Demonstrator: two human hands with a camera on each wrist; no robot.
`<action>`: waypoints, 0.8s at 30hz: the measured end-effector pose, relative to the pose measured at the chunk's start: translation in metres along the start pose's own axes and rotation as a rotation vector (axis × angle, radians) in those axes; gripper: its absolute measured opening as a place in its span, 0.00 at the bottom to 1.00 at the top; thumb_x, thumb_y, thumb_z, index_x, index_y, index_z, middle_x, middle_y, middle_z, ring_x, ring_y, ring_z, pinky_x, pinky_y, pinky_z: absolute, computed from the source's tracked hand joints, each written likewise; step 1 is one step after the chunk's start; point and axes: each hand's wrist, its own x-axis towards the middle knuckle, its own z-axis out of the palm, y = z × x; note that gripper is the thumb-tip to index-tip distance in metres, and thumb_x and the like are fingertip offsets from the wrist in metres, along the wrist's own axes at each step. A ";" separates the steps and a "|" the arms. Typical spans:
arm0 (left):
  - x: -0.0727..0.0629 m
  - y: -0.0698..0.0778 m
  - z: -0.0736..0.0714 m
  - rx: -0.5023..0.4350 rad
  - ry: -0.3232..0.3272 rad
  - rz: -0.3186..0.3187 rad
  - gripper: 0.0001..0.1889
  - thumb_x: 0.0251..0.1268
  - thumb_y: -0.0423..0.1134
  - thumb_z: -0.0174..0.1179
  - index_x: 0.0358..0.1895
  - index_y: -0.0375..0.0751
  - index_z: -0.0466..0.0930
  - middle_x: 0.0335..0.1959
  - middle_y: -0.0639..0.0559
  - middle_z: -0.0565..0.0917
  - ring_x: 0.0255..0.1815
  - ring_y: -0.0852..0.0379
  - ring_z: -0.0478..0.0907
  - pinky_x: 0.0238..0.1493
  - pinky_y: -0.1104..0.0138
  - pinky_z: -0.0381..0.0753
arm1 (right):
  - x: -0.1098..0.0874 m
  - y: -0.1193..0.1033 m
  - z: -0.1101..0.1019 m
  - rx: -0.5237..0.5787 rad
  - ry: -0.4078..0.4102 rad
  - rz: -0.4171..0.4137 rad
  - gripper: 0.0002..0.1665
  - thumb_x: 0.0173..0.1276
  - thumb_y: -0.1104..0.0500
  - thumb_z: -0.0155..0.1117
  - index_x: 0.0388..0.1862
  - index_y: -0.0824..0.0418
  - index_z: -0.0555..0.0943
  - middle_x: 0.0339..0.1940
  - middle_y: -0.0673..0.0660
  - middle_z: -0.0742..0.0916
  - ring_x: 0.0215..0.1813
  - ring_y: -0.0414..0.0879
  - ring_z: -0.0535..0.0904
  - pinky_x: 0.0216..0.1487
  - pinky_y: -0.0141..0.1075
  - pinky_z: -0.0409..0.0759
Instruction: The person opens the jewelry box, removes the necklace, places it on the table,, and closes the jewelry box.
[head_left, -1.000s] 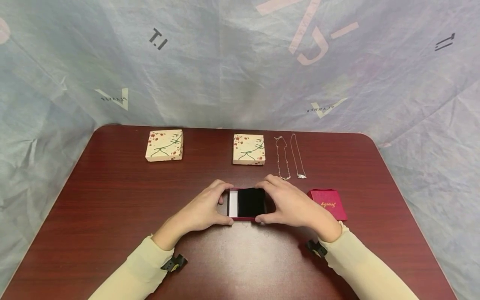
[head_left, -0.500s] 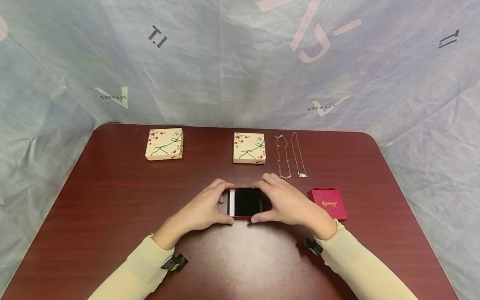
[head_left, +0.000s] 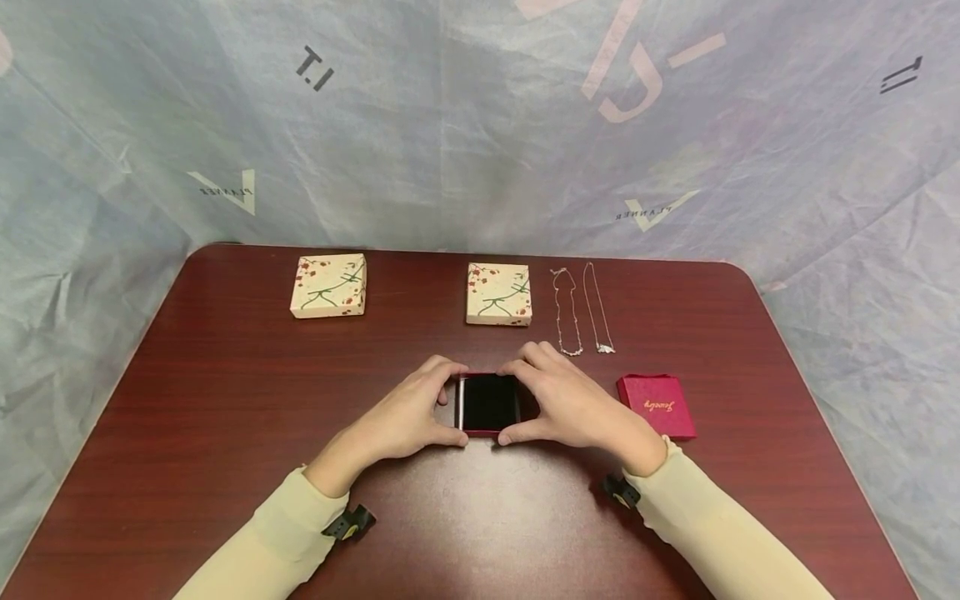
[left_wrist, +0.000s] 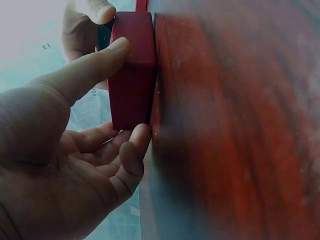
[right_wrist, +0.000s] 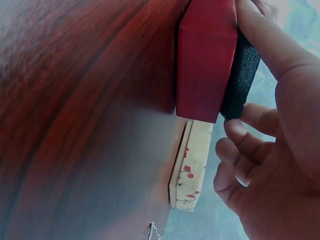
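A small red jewelry box base [left_wrist: 132, 95] rests on the table [head_left: 225, 467] in front of the person. Over its opening lies a black foam pad [head_left: 490, 402], and a thin white strip of the inside shows at its left. The left hand [head_left: 408, 417] grips the box's left end, thumb at the near side and fingers at the far side. The right hand [head_left: 573, 404] pinches the pad's right part between thumb and fingers. In the right wrist view the pad's edge [right_wrist: 241, 75] stands above the red rim.
A red lid [head_left: 658, 407] with gold lettering lies right of the right hand. Two floral boxes [head_left: 328, 286] stand toward the back edge. Beside the right one lie two fine necklaces, with a beaded front [head_left: 572, 352] and a silver pendant [head_left: 604, 348]. A cloth backdrop [head_left: 442, 125] hangs behind.
The right hand has slid the black pad left across the box, and the white strip has narrowed. The left hand keeps its place on the box.
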 end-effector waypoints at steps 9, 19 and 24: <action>0.000 0.001 0.000 0.003 -0.004 -0.003 0.46 0.49 0.41 0.86 0.72 0.35 0.72 0.60 0.49 0.76 0.46 0.53 0.77 0.47 0.63 0.78 | 0.002 -0.001 0.003 0.007 -0.009 0.005 0.47 0.52 0.32 0.85 0.60 0.58 0.80 0.53 0.49 0.80 0.54 0.45 0.73 0.60 0.44 0.76; 0.000 0.001 0.000 -0.005 -0.004 0.007 0.46 0.50 0.41 0.86 0.72 0.34 0.72 0.58 0.48 0.76 0.46 0.52 0.76 0.46 0.63 0.77 | -0.003 0.000 -0.001 0.017 -0.014 -0.003 0.35 0.58 0.33 0.82 0.53 0.54 0.82 0.51 0.46 0.80 0.53 0.44 0.73 0.60 0.45 0.75; -0.001 0.001 0.000 -0.009 -0.008 -0.001 0.45 0.50 0.41 0.86 0.72 0.35 0.72 0.58 0.48 0.76 0.45 0.52 0.76 0.45 0.63 0.77 | -0.004 0.002 -0.002 -0.006 -0.013 -0.037 0.26 0.67 0.39 0.77 0.54 0.54 0.84 0.52 0.46 0.81 0.54 0.44 0.73 0.61 0.45 0.74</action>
